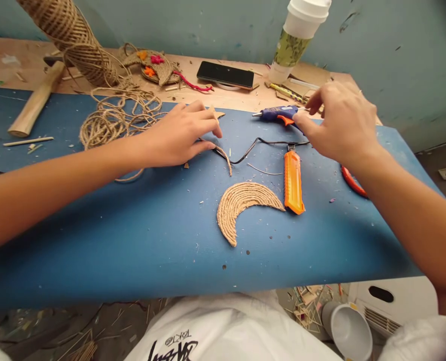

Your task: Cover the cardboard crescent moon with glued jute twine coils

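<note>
**Twine and glue gun on the blue board**

The blue board [132, 240] spans the lap. Left hand [181, 135] pinches a short twine strand [226, 158]: light, limp, best held near its end. Right hand [339, 123], fingers loosely spread, reaches the glue gun [277, 114], apparently ungripped.

The surface [132, 240] is a blue board with a bare wooden strip behind it, flecked with scraps and chips. On the blue part lie a jute crescent [241, 205], an orange cutter [293, 183] just beside its right tip, a blue glue gun [277, 114] with its black cord [258, 145] trailing left, a loose tangle of twine [113, 118] and a thin stick [27, 142]. A short twine end [226, 158] lies near the cord. On the wooden strip lie a phone [225, 74], a cup [300, 37], a twine cone [70, 37], a wooden handle [34, 103] and a woven piece [155, 67] with red and orange bits.
</note>
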Demonstrator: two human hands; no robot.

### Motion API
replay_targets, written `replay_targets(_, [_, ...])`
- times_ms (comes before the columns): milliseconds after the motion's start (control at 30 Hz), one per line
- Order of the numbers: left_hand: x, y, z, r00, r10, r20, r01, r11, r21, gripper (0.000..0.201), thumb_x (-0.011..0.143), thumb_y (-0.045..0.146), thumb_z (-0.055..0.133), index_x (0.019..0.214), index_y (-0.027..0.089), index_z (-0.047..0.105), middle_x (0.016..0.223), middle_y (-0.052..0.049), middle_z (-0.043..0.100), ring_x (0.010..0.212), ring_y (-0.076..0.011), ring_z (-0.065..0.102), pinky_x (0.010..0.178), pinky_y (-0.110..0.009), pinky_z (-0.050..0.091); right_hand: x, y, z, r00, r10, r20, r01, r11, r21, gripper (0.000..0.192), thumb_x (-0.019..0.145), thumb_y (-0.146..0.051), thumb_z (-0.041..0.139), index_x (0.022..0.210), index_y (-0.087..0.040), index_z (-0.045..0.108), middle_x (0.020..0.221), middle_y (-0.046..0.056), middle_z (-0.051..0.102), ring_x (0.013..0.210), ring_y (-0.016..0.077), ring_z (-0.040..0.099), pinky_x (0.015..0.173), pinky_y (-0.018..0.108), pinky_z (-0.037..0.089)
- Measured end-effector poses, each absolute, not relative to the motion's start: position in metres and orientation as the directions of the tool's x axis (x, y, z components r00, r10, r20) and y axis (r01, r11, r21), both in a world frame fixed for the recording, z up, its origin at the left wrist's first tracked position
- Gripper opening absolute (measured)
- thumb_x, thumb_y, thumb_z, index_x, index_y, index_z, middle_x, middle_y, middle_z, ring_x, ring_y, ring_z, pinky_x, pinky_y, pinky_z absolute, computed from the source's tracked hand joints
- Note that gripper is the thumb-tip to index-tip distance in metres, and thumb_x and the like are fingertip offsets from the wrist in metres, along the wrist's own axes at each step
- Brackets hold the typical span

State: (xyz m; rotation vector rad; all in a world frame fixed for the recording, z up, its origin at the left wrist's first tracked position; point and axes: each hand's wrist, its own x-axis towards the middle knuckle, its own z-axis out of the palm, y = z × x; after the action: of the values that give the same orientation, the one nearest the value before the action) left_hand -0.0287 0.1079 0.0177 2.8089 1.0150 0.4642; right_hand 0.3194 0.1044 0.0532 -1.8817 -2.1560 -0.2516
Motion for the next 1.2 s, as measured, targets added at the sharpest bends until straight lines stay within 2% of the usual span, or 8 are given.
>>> replay_targets(133, [-0.026, 0.131, 0.023, 0.753, 0.653, 0.081, 0.593, -0.726, 0.349, 0.025, 0.097, 0.045, 0.060, 0.098, 0.022, 0.071, 0.114, -0.009, 0.069, 0.119, -0.0297, 0.061, 0.110, -0.046, 0.047, 0.352, 0.072, 0.062, -0.091, 0.920, 0.382, 0.996, 0.087, 0.029, 0.020, 0.096, -0.042, 0.065, 0.101, -0.023, 0.064, 0.111, 0.007, 0.074, 0.123, 0.0302, 0.066, 0.088, 0.039, 0.046])
replay_targets(267, [-0.026, 0.136, 0.023, 0.710, 0.702, 0.065, 0.567, -0.624, 0.538, 0.023, 0.096, 0.043, 0.062, 0.099, 0.021, 0.067, 0.108, -0.007, 0.069, 0.108, -0.0245, 0.061, 0.100, -0.041, 0.047, 0.394, 0.056, 0.067, 0.063, 0.970, 0.237, 0.992, -0.087, 0.090, 0.023, 0.089, -0.047, 0.060, 0.096, -0.026, 0.066, 0.101, 0.007, 0.072, 0.112, 0.0301, 0.064, 0.071, 0.038, 0.033])
replay_targets(433, [-0.023, 0.130, 0.039, 0.596, 0.771, 0.225, 0.368, -0.512, 0.776, 0.036, 0.099, 0.056, 0.067, 0.100, 0.022, 0.054, 0.089, 0.000, 0.061, 0.088, -0.0151, 0.057, 0.089, -0.037, 0.048, 0.429, 0.053, 0.058, 0.123, 0.986, 0.112, 0.984, -0.135, 0.112, 0.022, 0.095, -0.045, 0.061, 0.103, -0.026, 0.068, 0.110, 0.009, 0.074, 0.110, 0.0264, 0.062, 0.071, 0.038, 0.035])
replay_targets(533, [-0.015, 0.114, 0.066, 0.623, 0.768, 0.148, 0.263, -0.384, 0.885, 0.035, 0.100, 0.052, 0.073, 0.104, 0.020, 0.060, 0.087, 0.001, 0.057, 0.085, -0.0115, 0.052, 0.079, -0.031, 0.041, 0.430, 0.067, 0.053, 0.051, 0.995, 0.087, 0.991, -0.061, 0.115, 0.032, 0.103, -0.038, 0.056, 0.127, -0.023, 0.071, 0.137, 0.014, 0.071, 0.124, 0.0259, 0.062, 0.077, 0.039, 0.036])
replay_targets(633, [-0.003, 0.089, 0.093, 0.755, 0.654, 0.040, 0.268, -0.364, 0.892, 0.033, 0.098, 0.051, 0.072, 0.100, 0.017, 0.073, 0.086, -0.005, 0.061, 0.079, -0.0143, 0.048, 0.067, -0.031, 0.034, 0.426, 0.099, 0.054, -0.076, 0.993, 0.093, 0.993, 0.067, 0.096, 0.043, 0.106, -0.036, 0.050, 0.137, -0.015, 0.073, 0.159, 0.020, 0.059, 0.141, 0.0298, 0.058, 0.080, 0.041, 0.036])
replay_targets(800, [0.011, 0.055, 0.104, 0.836, 0.544, 0.070, 0.189, -0.406, 0.894, 0.015, 0.096, 0.026, 0.063, 0.084, 0.017, 0.065, 0.075, 0.000, 0.051, 0.069, -0.0107, 0.040, 0.061, -0.030, 0.032, 0.426, 0.158, 0.061, -0.243, 0.970, 0.015, 0.970, 0.243, 0.003, 0.054, 0.091, -0.043, 0.050, 0.091, -0.001, 0.083, 0.148, 0.011, 0.069, 0.149, 0.0280, 0.051, 0.073, 0.030, 0.039])
replay_targets(1033, [0.010, 0.050, 0.086, 0.847, 0.530, 0.032, 0.096, -0.212, 0.973, 0.010, 0.102, 0.020, 0.062, 0.104, 0.019, 0.071, 0.069, 0.002, 0.051, 0.061, -0.0103, 0.049, 0.056, -0.026, 0.039, 0.434, 0.180, 0.064, -0.206, 0.974, -0.092, 0.977, 0.199, -0.079, 0.052, 0.086, -0.033, 0.046, 0.094, 0.005, 0.080, 0.125, 0.014, 0.075, 0.109, 0.0076, 0.072, 0.056, 0.018, 0.024])
replay_targets(1200, [0.009, 0.052, 0.093, 0.895, 0.447, 0.013, 0.190, -0.407, 0.893, 0.022, 0.106, 0.013, 0.051, 0.111, 0.019, 0.073, 0.088, -0.003, 0.068, 0.077, -0.0124, 0.062, 0.066, -0.024, 0.049, 0.437, 0.195, 0.061, -0.122, 0.977, -0.177, 0.988, 0.103, -0.113, 0.046, 0.084, -0.032, 0.057, 0.099, 0.005, 0.080, 0.115, 0.008, 0.080, 0.106, 0.0016, 0.069, 0.066, 0.018, 0.035])
